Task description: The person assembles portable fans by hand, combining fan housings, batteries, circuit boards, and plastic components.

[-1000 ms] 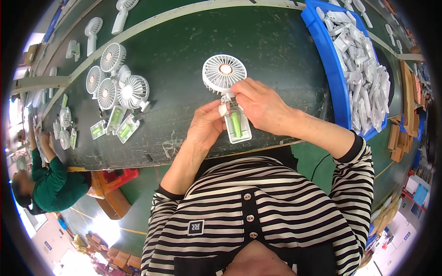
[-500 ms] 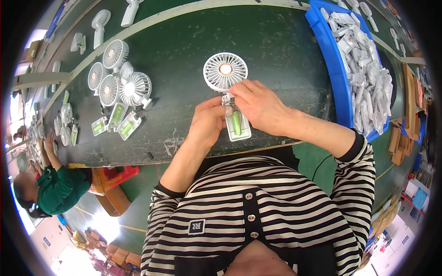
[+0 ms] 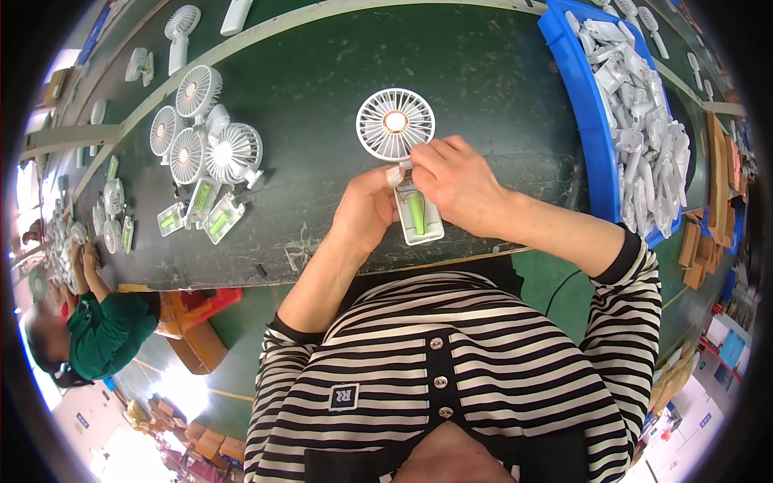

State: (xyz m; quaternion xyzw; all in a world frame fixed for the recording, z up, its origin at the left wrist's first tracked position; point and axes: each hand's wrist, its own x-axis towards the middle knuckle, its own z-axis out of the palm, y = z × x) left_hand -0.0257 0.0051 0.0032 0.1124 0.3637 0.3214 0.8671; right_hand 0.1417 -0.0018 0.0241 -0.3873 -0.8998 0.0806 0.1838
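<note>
A white handheld fan lies on the green table before me, its round grille head (image 3: 395, 124) pointing away. The open handle shell (image 3: 420, 230) points toward me, with a green battery cell (image 3: 416, 212) inside. My right hand (image 3: 456, 183) is closed at the neck between head and handle, its fingertips pinched on the fan. My left hand (image 3: 366, 208) is closed beside the handle's upper end. A small white piece (image 3: 394, 175) shows at its fingertips; its exact kind is unclear. The fingers hide most of the joint.
Several white fans (image 3: 190, 153) with open handles and green cells are grouped on the left. A blue bin (image 3: 581, 113) of white plastic parts (image 3: 640, 121) stands on the right. A pale strip (image 3: 322, 18) crosses the far table. Another person in green (image 3: 109, 334) works at far left.
My left fingertips have shifted slightly, and the small white piece now shows at them. More of the handle's upper inside is uncovered. The right hand stays at the neck.
</note>
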